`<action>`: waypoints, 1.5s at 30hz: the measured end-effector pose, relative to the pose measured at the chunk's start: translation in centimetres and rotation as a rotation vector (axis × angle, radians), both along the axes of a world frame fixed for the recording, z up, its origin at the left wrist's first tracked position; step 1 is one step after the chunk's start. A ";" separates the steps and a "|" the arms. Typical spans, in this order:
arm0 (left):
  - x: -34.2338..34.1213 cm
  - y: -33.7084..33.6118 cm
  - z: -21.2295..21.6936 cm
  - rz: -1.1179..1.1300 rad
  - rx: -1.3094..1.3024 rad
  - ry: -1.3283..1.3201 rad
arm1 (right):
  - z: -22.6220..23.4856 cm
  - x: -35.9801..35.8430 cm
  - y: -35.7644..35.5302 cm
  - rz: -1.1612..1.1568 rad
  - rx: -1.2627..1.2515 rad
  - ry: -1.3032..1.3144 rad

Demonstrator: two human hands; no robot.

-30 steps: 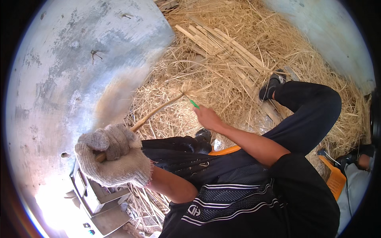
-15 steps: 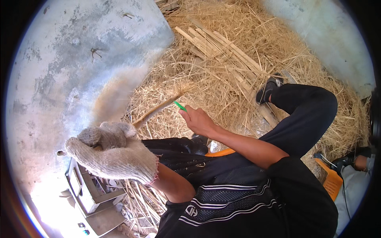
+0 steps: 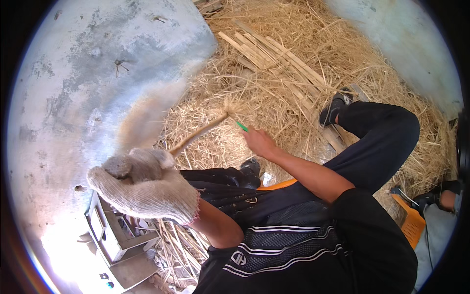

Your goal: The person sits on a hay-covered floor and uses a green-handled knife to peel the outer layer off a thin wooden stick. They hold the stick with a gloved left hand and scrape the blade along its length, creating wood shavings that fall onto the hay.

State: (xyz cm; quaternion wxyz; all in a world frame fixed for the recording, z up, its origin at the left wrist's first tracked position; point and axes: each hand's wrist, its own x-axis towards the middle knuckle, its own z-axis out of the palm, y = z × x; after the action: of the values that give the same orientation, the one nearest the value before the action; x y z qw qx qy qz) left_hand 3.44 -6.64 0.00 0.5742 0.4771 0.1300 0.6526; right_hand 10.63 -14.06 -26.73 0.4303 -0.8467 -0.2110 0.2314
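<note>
My left hand, in a thick grey-white knitted glove, is closed around the near end of a long tan bamboo strip. The strip slants up and away to the right, bowed slightly, with thin frayed fibres at its far tip. Bare and closed, my right hand grips a slim green tool. Only a short green length pokes out of the fist, close to the strip's far end; the rest is hidden, so its exact kind is unclear.
Straw-like shavings cover the floor. Flat bamboo strips lie at the back. A grey wall rises on the left, above a wooden frame. An orange plastic chair and another person's leg are at right.
My right hand has moved a little to the right with the green tool. The bamboo strip looks more bowed, and my gloved hand appears slightly further right, still closed on it.
</note>
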 end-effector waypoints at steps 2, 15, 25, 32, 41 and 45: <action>0.1 0.0 0.1 0.020 0.029 0.008 | -2.1 1.0 -0.6 -0.031 -0.109 -0.038; -1.0 3.0 -0.6 -0.141 0.064 -0.004 | -0.6 0.0 0.5 -0.011 0.050 -0.067; -1.3 2.8 -0.3 -0.050 -0.003 0.005 | -0.1 -0.1 0.9 0.026 0.093 0.037; -1.4 3.7 -1.0 -0.087 0.019 -0.016 | 5.2 -3.6 2.1 0.125 0.323 -0.120; -0.7 2.2 -0.7 0.037 -0.082 -0.022 | 12.4 -5.6 1.4 0.199 0.396 0.079; -0.7 1.9 -0.6 0.022 -0.079 -0.026 | 4.2 -3.2 2.0 0.159 0.211 -0.237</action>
State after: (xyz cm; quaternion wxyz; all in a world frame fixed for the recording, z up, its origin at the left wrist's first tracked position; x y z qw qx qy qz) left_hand 2.70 -4.79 -0.57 0.5871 0.4440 0.1535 0.6593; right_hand 7.41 -12.07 -22.55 0.4689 -0.7989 -0.3498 0.1399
